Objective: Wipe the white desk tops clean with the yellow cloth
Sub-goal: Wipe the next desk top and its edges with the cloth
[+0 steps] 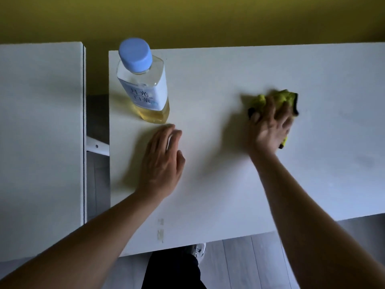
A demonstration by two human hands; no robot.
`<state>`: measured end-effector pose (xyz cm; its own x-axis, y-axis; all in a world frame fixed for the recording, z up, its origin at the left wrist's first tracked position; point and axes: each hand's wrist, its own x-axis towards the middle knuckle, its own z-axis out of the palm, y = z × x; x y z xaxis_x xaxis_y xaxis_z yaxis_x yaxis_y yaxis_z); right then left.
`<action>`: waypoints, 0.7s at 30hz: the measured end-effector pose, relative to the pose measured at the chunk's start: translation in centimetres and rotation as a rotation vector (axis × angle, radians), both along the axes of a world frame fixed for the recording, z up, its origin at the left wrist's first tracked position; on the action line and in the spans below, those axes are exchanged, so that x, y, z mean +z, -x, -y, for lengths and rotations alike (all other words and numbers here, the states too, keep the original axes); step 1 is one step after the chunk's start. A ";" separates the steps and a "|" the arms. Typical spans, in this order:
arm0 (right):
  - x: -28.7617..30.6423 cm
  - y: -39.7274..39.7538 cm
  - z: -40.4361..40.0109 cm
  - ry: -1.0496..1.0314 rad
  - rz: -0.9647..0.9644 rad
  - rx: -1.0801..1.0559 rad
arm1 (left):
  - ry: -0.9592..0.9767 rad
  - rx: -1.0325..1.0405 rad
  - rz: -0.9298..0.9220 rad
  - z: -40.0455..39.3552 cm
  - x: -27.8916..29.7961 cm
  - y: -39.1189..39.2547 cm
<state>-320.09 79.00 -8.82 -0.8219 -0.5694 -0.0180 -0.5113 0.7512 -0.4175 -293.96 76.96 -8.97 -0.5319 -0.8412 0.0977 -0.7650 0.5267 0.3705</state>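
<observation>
Item 1: my right hand (270,130), palm down on the yellow cloth (279,101), fingers (282,114) spread and only slightly bent, pressing the cloth flat rather than gripping it; the hand and cloth are blurred, so I cannot tell the exact lie of each finger. Item 2: the cloth itself, bunched, yellow with a dark edge, lying on the right half of the nearer white surface (229,184), showing beyond my fingertips and again as a small corner beside the heel of my hand. Item 3: my left hand (161,161), palm down with its fingers straight and close together, holding nothing; it rests flat on the same surface, near its left edge. Item 4: 1 clear bottle (143,84) with a pale blue cap (135,54), a white and blue label and yellowish liquid, standing upright at the far left corner of this surface, just beyond my left fingertips and apart from them. Item 5: a 2nd white surface (39,132) to the left, separated from the 1st by a narrow gap through which a white bracket (96,146) shows. Item 6: a yellow wall (208,19) behind both. Item 7: grey plank floor (239,265) below, with my dark trouser leg (173,270) and 1 light shoe (199,250) under the near edge.
</observation>
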 end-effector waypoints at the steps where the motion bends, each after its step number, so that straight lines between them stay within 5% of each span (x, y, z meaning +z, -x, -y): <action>1: 0.0 -1.5 0.9 -0.017 0.004 0.070 | -0.003 -0.006 -0.001 0.1 -0.2 0.2; 5: -0.1 -8.7 5.0 0.068 0.012 0.561 | 0.034 0.002 0.012 0.1 -1.0 0.1; 8: -0.3 -9.7 6.1 0.171 0.036 0.675 | 0.049 0.003 0.037 0.1 -1.0 0.2; 17: -0.5 4.9 3.6 0.047 -0.002 0.080 | -0.018 -0.072 -0.051 2.4 0.2 3.5; 21: -0.4 2.0 6.3 -0.011 -0.002 0.116 | -0.059 -0.099 -0.071 2.7 -0.2 5.7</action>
<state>-322.09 72.66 -9.17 -0.7504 -0.6606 -0.0231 -0.5959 0.6912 -0.4088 -299.67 74.27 -9.20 -0.6058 -0.7905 0.0899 -0.6814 0.5739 0.4541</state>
